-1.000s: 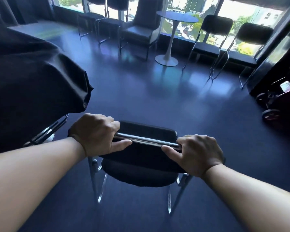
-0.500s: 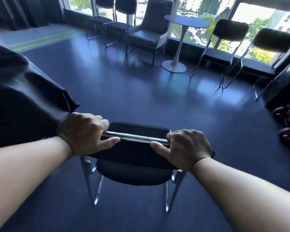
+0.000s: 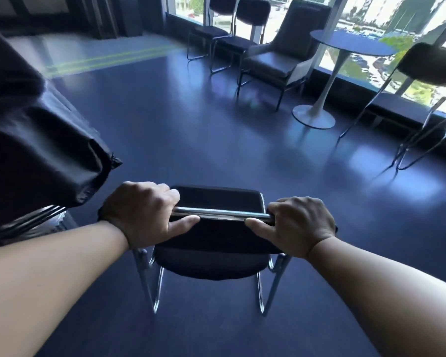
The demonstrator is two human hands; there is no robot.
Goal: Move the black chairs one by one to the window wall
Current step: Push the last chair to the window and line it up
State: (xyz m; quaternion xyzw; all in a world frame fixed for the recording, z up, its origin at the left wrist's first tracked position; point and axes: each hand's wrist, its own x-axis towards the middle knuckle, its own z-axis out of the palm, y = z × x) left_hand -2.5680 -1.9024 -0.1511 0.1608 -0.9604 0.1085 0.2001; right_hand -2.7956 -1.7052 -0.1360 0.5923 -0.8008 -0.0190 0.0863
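Note:
A black chair (image 3: 211, 261) with a chrome frame is right in front of me, its backrest toward me and its seat pointing at the windows. My left hand (image 3: 142, 212) grips the left end of the chrome top bar. My right hand (image 3: 299, 222) grips the right end of the same bar. Along the window wall stand two black chairs (image 3: 232, 24) at the far left and another black chair (image 3: 428, 73) at the far right edge.
A grey armchair (image 3: 281, 55) and a round pedestal table (image 3: 319, 109) stand by the windows between the black chairs. A black cloth-covered table (image 3: 31, 140) is close on my left, with chrome chair legs under it. Dark blue floor (image 3: 204, 140) stretches ahead.
The view has swung to the left and moved forward with the chair. The armchair and round table now sit further right and nearer. Both hands keep their grip.

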